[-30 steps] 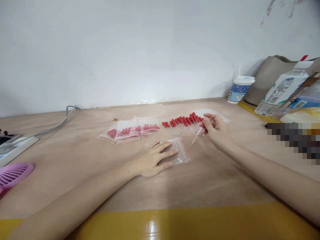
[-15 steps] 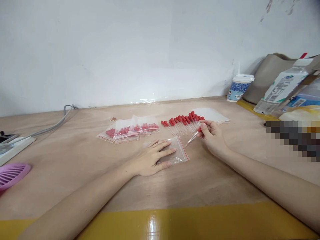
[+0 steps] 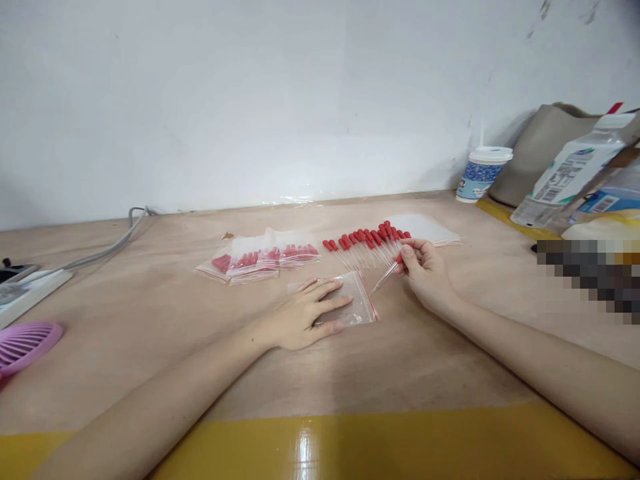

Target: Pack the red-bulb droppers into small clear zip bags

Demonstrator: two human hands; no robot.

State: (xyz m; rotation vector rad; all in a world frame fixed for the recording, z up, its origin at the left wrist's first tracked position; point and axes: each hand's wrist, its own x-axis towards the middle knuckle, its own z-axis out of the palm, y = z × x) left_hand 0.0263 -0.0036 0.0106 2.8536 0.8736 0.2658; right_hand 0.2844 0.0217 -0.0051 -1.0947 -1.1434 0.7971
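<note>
My left hand (image 3: 307,313) lies flat with spread fingers on a clear zip bag (image 3: 359,303), whose red-lined edge faces right. Between the fingertips of my right hand (image 3: 423,270) is a glass dropper (image 3: 386,275), pinched at its red rubber bulb. Its tip points down and left, close to the bag's red edge. Behind it lies a row of droppers (image 3: 367,240) with red bulbs and clear tubes. Left of these, several filled zip bags (image 3: 257,257) overlap, red bulbs showing through the plastic.
A stack of white sheets or flat bags (image 3: 425,229) lies behind the droppers. At right stand a paper cup (image 3: 483,175) with a straw, a tilted bottle (image 3: 570,173) and a grey container (image 3: 525,150). A pink fan-like grille (image 3: 27,347) and a white power strip (image 3: 35,293) are at left.
The camera view has shifted very slightly. Both hands, the dropper and the bag keep almost the same positions.
</note>
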